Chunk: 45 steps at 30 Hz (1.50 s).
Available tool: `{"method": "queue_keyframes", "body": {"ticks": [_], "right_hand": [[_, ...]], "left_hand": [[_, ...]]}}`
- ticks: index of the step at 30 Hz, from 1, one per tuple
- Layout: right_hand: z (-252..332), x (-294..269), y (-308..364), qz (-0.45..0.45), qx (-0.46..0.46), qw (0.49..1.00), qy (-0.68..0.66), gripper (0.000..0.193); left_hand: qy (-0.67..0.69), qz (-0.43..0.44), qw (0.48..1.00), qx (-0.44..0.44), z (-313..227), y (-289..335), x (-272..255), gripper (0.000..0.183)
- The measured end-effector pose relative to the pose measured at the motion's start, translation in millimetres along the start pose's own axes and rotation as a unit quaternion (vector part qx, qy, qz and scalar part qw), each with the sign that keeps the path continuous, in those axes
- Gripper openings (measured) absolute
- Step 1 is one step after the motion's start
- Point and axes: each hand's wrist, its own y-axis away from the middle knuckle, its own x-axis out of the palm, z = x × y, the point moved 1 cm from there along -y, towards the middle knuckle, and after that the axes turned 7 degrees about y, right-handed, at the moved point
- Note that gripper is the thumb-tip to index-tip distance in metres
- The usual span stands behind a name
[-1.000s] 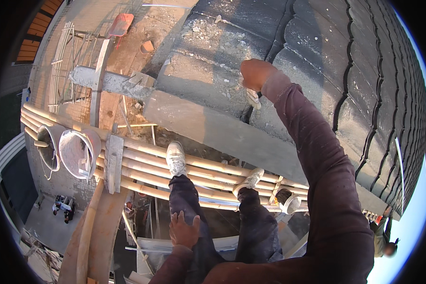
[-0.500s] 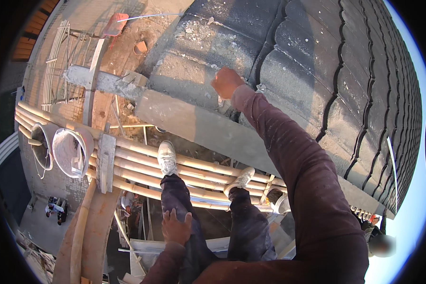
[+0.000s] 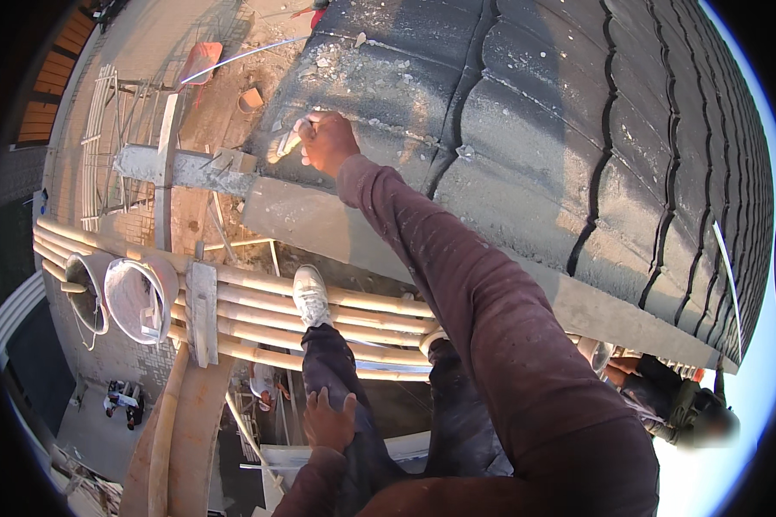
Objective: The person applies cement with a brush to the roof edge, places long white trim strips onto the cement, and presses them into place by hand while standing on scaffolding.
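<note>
My right hand point(image 3: 329, 144) is closed around a paintbrush point(image 3: 282, 146). Its pale bristles point left, over the dusty lower corner of the dark tiled roof point(image 3: 526, 112). Crumbs of mortar point(image 3: 353, 65) lie scattered on the tiles just above that hand. Along the roof's lower side runs a smooth grey concrete edge point(image 3: 319, 220), below my right forearm. My left hand point(image 3: 329, 420) rests on my left thigh with its fingers spread, holding nothing.
I stand on lashed bamboo poles point(image 3: 259, 308) high above the ground. Two buckets point(image 3: 142, 297) stand at the left, beside an upright wooden piece point(image 3: 202, 310). Another person point(image 3: 664, 388) is at the right below the roof edge. A red wheelbarrow point(image 3: 202, 62) sits far below.
My right hand has moved left along the roof edge, bringing the paintbrush to the corner. My left hand stays on my thigh. The view has shifted slightly.
</note>
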Motion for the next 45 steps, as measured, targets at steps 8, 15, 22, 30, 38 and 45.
{"method": "queue_keyframes", "body": {"ticks": [8,15,22,30,38,45], "right_hand": [[10.6,-178.8,90.0,-0.116,-0.005,0.993,0.036,0.021],[-37.4,-270.1,148.1,-0.183,0.068,0.915,0.354,0.019],[-8.1,-161.0,158.1,-0.057,-0.058,0.981,0.178,0.023],[-12.2,-299.7,259.0,-0.249,-0.027,0.948,0.198,0.033],[21.0,-241.3,357.1,-0.157,0.000,0.975,0.159,0.053],[-12.9,-272.3,485.9,-0.027,0.066,0.997,0.031,0.067]], "left_hand": [[-0.014,0.000,1.000,-0.010,0.1,-0.9,5.7,0.078],[-0.038,-0.003,0.999,-0.006,-5.6,2.1,11.4,0.076],[-0.061,0.009,0.998,-0.003,-10.4,-1.1,16.5,0.076],[0.143,-0.052,0.981,0.117,-86.2,9.9,-7.9,0.053],[0.563,0.274,0.772,0.111,-313.0,25.6,27.2,0.057],[-0.018,0.070,0.921,0.384,-393.1,-13.5,1.7,0.035]]}}
